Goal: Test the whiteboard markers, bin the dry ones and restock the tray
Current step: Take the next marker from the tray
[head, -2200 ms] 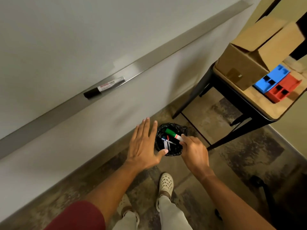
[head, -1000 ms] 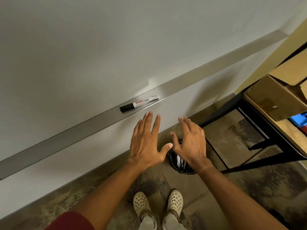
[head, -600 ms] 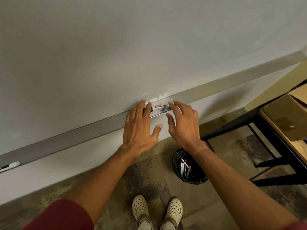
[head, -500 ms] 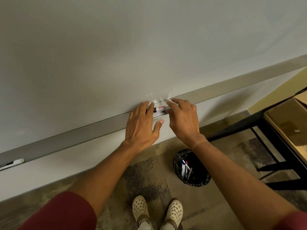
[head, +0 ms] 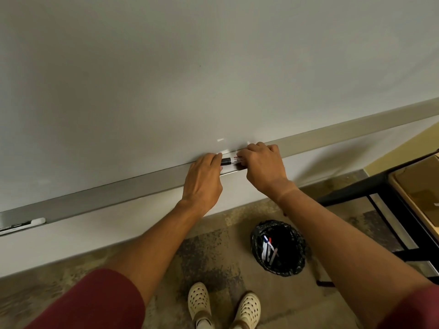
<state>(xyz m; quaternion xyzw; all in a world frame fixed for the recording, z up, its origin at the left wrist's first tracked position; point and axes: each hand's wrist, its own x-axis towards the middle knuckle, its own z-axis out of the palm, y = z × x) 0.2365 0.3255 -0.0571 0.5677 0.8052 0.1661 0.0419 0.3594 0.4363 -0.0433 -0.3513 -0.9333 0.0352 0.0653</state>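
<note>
A black-capped marker [head: 231, 160] with a white label lies along the grey whiteboard tray [head: 118, 193]. My left hand [head: 204, 179] closes on its black cap end and my right hand [head: 263, 165] closes on its white barrel end. Only the marker's middle shows between my fingers. The whiteboard [head: 190, 67] above is blank. Below on the floor a black-lined bin [head: 279, 248] holds several discarded markers [head: 268, 248]. A second marker [head: 21, 225] rests at the tray's far left end.
A black-framed table [head: 370, 193] with a cardboard box [head: 420, 186] stands at the right. My feet in pale clogs [head: 223, 305] stand on the mottled floor just left of the bin.
The green marker was dropped into the bin. Both hands then rose from the bin to the tray and closed on the two ends of the black marker.
</note>
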